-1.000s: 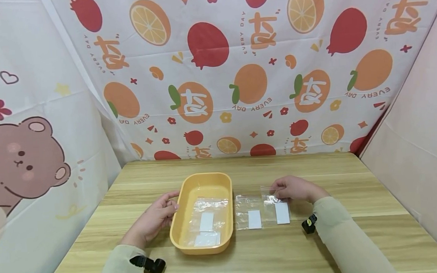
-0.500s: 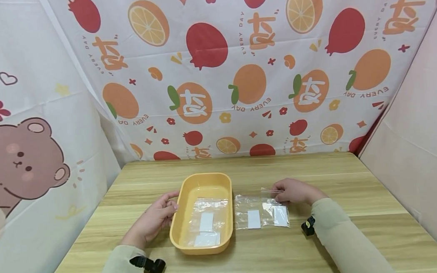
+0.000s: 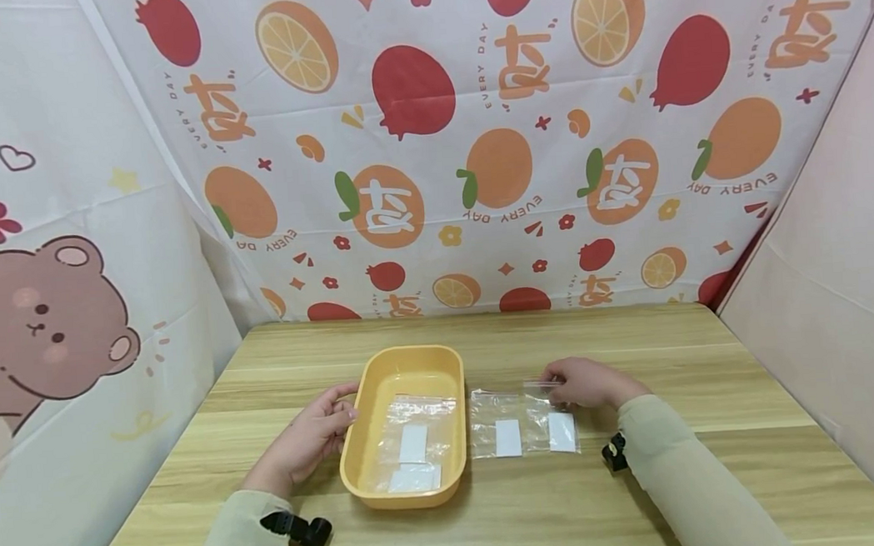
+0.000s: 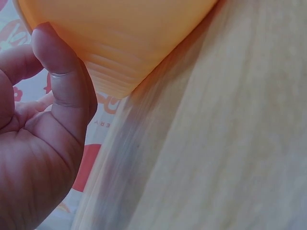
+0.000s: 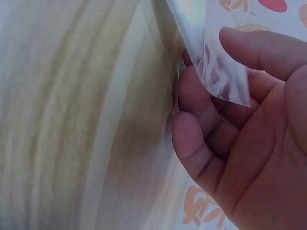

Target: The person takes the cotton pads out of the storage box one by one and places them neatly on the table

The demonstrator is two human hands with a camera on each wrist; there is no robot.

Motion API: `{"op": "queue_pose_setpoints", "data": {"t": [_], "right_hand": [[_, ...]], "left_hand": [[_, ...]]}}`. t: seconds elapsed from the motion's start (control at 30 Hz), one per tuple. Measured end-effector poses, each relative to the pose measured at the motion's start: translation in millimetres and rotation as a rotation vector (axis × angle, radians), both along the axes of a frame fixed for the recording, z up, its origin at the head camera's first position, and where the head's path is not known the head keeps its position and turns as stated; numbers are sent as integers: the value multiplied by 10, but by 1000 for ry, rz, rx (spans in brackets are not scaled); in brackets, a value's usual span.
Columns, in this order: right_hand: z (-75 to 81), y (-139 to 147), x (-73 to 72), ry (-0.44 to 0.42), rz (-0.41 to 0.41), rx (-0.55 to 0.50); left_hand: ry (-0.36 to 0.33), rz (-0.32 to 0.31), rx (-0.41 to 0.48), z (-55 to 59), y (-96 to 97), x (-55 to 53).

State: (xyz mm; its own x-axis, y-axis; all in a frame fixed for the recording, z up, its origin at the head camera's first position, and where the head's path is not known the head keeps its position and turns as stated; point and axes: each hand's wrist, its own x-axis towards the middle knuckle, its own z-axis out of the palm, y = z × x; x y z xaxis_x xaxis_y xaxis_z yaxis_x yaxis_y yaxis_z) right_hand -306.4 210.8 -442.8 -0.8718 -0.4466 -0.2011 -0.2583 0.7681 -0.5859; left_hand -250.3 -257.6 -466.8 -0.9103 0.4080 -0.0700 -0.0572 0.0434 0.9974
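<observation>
My left hand (image 3: 307,435) is at the left side of a yellow plastic tray (image 3: 408,500). Its thumb rests at the rim, and the other fingers bend along the outer wall (image 4: 124,52). Inside the tray lie overlapping clear zip bags (image 3: 438,415) with white rectangles. To the right of the tray, another clear zip bag (image 3: 483,412) with a white rectangle (image 3: 508,438) lies flat. My right hand (image 3: 590,382) holds the top right corner of a further zip bag (image 3: 538,421); the film (image 5: 223,76) runs between thumb and curled fingers. Its white rectangle (image 3: 562,432) points toward the front.
The wooden table (image 3: 542,517) has a patterned fruit cloth (image 3: 461,180) hanging behind its far edge. Pale cloths stand at both sides, the left one with a printed bear (image 3: 49,322). Each sleeve carries a black wrist camera (image 3: 310,533).
The right hand's bag has gone from slightly raised to lying flatter, lined up beside the neighbouring bag. My right hand has shifted slightly toward the front. The left hand and tray have stayed put.
</observation>
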Motion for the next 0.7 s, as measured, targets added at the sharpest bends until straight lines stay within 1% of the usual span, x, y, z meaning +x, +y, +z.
{"op": "queue_pose_setpoints", "data": {"t": [0.07,0.2,0.37,0.53,0.7], "right_hand": [[9,-9,-7,21,-21,14],[6,-11,-21,76,-33,42],[-14,-9,-34,126,-52,68],[-6,-20,-32,131,-64,65],[-13,-35,-37,126,-48,62]], "left_hand": [[4,2,-1,-8,-3,-6],[6,2,-1,-13,-7,-6],[6,-1,0,-19,-4,-8],[4,-3,4,-30,-10,-15],[4,-6,0,-16,-8,-7]]}}
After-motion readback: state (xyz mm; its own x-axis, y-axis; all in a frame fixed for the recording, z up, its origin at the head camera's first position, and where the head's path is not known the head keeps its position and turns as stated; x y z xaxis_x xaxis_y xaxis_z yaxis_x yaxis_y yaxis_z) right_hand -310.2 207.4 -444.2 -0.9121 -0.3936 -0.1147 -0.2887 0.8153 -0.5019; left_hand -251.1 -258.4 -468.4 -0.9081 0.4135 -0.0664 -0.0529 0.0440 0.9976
